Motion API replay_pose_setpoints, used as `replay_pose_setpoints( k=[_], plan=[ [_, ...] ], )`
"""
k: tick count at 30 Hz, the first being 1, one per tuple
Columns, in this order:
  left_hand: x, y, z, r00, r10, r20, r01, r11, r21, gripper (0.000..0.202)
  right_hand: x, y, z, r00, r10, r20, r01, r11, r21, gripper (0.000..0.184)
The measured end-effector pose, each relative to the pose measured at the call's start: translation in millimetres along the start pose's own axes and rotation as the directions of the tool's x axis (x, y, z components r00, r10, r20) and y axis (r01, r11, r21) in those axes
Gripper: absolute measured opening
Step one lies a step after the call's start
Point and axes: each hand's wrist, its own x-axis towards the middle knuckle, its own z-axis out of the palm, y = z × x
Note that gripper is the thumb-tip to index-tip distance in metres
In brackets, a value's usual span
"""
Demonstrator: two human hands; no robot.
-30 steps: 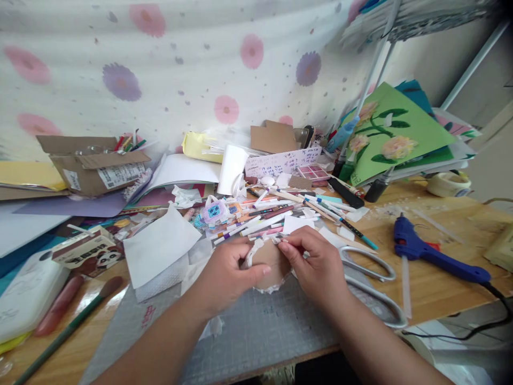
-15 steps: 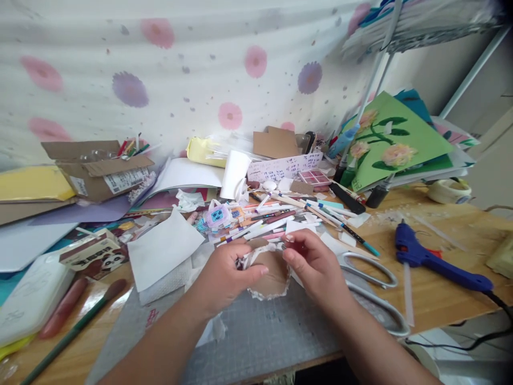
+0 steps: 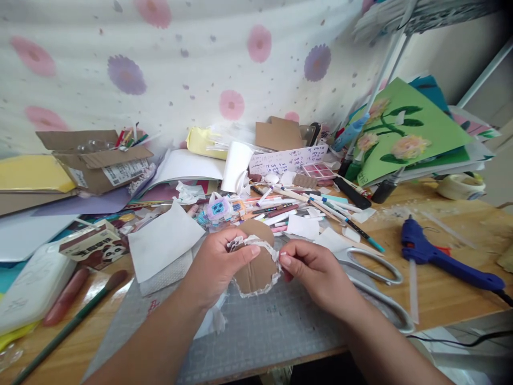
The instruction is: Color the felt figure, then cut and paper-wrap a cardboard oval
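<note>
Pinched between thumb and fingers of my left hand [image 3: 222, 262] is a rounded brown cardboard piece [image 3: 256, 270] whose edge carries a rim of crumpled white paper. A second rounded flap of cardboard [image 3: 258, 229] shows just behind it. At the piece's right edge, my right hand [image 3: 308, 270] is closed, thumb against forefinger, on a small bit of the white paper rim. Below both hands lies a grey cutting mat [image 3: 256, 331]. Silver-handled scissors [image 3: 372, 267] rest right of my right hand, their blades hidden.
A blue glue gun [image 3: 441, 256] lies at the right with its cord trailing off. Pens and markers [image 3: 280, 211] are heaped behind my hands. White paper sheets [image 3: 166, 243], a panda-printed box [image 3: 96, 243] and a long brush [image 3: 76, 323] lie left. An open cardboard box [image 3: 96, 171] stands behind.
The cardboard piece has turned and shifted slightly left, showing more of its brown face and the flap behind. My right hand has moved down along its right edge. The view has tilted slightly.
</note>
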Motion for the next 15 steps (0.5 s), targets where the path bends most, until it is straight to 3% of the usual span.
replay_pose_setpoints(
  k=[2, 4, 7, 10, 13, 15],
  plan=[
    [0, 2, -0.1, 1.0, 0.015, 0.001, -0.015, 0.999, 0.035, 0.021, -1, 1, 2, 0.999, -0.035, -0.015, 0.034, 0.998, -0.061, 0.025],
    [0, 3, 0.6, 0.999, 0.051, 0.013, -0.052, 0.993, 0.104, 0.021, -1, 2, 5, 0.991, -0.125, -0.053, 0.109, 0.965, -0.238, 0.024],
    [0, 4, 2.6, 0.995, 0.09, 0.031, -0.094, 0.97, 0.223, 0.022, 0, 5, 10, 0.963, -0.265, -0.049, 0.198, 0.821, -0.536, 0.028],
    [0, 3, 4.4, 0.998, 0.052, 0.035, -0.057, 0.979, 0.197, 0.02, -1, 8, 13, 0.943, -0.328, -0.05, 0.217, 0.726, -0.652, 0.034],
    [0, 3, 5.1, 0.992, -0.029, 0.126, 0.029, 1.0, 0.005, 0.019, -1, 10, 11, 0.951, -0.26, -0.167, 0.121, 0.811, -0.572, 0.03],
    [0, 3, 5.5, 0.982, -0.03, 0.187, 0.043, 0.997, -0.064, 0.03, -1, 10, 10, 0.959, -0.158, -0.236, 0.037, 0.893, -0.448, 0.028]
  ],
)
